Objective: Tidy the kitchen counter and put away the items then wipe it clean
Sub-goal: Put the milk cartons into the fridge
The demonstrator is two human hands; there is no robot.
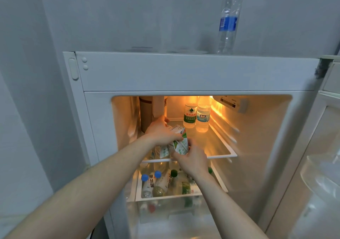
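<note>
Both arms are reaching into the open fridge, and the thing being handled is a small drink carton, white with green patches and some tiny print on the sides, gable-ish top, tilted over rather than standing straight. It's held just above the front edge of the top glass shelf. The left hand comes over it from above with fingers curled round the upper part, and the right hand has it from below and the front, fingers wrapped on the lower end, so both hands are gripping the same carton. Right beside it on the shelf, partly hidden under the left hand, stands a second carton with the same white and green look. Further back on that shelf are two water bottles side by side and touching, a green-label bottle and a blue-label bottle, lit orange by the fridge light. At the back left there's a tall dark cylinder, can't tell what it is. The lower shelf is packed with lying bottles, some blue caps, some green. On top of the fridge stands a clear bottle with a blue label. The open door is off to the right, blurry.
</note>
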